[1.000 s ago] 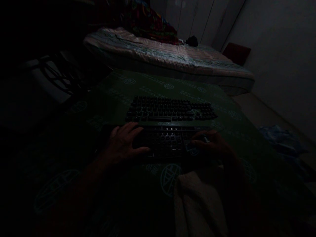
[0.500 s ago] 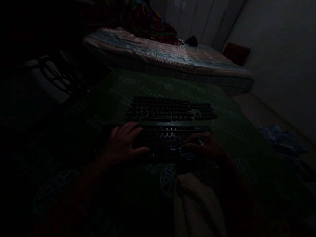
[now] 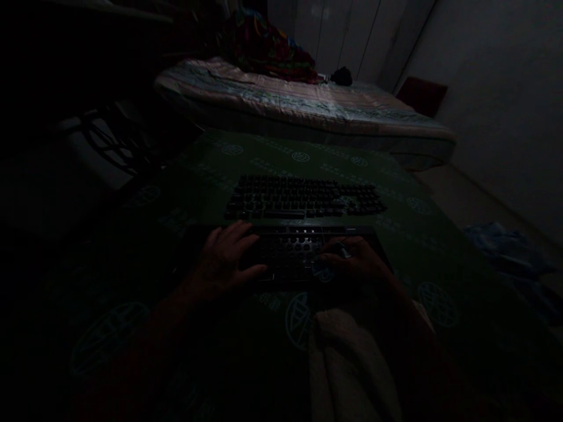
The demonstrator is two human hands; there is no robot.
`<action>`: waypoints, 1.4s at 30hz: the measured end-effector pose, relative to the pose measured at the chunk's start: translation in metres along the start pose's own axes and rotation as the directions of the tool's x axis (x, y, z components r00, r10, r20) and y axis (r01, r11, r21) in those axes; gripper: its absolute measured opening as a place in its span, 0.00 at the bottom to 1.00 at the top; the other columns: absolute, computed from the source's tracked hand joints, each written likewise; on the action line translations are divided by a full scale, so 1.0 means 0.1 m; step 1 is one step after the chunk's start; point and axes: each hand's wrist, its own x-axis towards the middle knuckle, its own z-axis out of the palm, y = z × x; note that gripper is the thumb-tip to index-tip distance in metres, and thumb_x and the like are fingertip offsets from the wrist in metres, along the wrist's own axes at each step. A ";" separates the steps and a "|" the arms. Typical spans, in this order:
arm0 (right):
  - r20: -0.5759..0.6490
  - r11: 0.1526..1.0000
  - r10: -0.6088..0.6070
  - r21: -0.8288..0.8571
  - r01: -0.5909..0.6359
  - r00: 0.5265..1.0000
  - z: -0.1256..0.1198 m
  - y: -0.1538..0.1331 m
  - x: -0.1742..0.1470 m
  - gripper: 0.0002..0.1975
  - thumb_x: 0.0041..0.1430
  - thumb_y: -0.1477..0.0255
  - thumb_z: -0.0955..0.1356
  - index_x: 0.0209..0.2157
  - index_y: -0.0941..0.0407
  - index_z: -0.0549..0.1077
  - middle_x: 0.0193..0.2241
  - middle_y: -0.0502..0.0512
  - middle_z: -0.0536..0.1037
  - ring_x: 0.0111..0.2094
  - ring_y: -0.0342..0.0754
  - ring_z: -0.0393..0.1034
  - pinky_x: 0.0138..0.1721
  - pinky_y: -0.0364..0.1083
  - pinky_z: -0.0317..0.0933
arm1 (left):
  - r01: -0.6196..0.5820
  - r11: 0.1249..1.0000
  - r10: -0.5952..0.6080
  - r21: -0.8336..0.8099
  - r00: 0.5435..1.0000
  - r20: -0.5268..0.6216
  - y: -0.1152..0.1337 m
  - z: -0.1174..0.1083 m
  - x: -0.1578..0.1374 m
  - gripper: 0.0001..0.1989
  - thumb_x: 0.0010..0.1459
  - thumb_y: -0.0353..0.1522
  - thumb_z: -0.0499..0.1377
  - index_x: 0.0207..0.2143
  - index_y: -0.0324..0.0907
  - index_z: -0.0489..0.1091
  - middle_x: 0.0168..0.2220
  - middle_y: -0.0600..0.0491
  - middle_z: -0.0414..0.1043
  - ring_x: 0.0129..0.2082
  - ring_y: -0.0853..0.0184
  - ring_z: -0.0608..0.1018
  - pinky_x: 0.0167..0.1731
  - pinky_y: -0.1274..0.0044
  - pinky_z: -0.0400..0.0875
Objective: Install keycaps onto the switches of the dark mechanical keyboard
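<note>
A dark keyboard base (image 3: pixel 288 275) with its keycaps off lies crosswise before me, dimly lit. My left hand (image 3: pixel 229 255) rests over its left end, fingers spread and thumb stretched out. Over the right part of the base, my right hand (image 3: pixel 352 258) is closed on a thin tool (image 3: pixel 322 271) with a pale bluish end, its exact kind lost in the dark. The tool's end is at the keyless grid. Loose black keycaps (image 3: pixel 285 196) are set out in rows just beyond the base, in keyboard layout.
The green patterned tabletop (image 3: pixel 264 155) bears all this. A beige cloth (image 3: pixel 347 357) lies at the near side by my right forearm. Past the table stands a bed (image 3: pixel 308 97) with a dark red flowered blanket (image 3: pixel 272 53). Bluish fabric (image 3: pixel 505 249) lies at the right.
My right hand has shifted a little to the left along the keyboard base with the tool in it. My left hand stays about where it was.
</note>
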 end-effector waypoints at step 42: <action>-0.462 0.974 0.218 0.152 -0.166 0.859 -0.13 -0.08 0.01 0.14 0.42 0.61 0.74 0.25 0.58 0.77 0.19 0.51 0.74 0.21 0.42 0.66 0.22 0.41 0.59 | -0.528 0.829 0.541 -0.187 0.840 0.028 0.58 0.39 0.49 0.05 0.54 0.30 0.56 0.31 0.40 0.72 0.51 0.45 0.70 0.56 0.54 0.68 0.52 0.62 0.67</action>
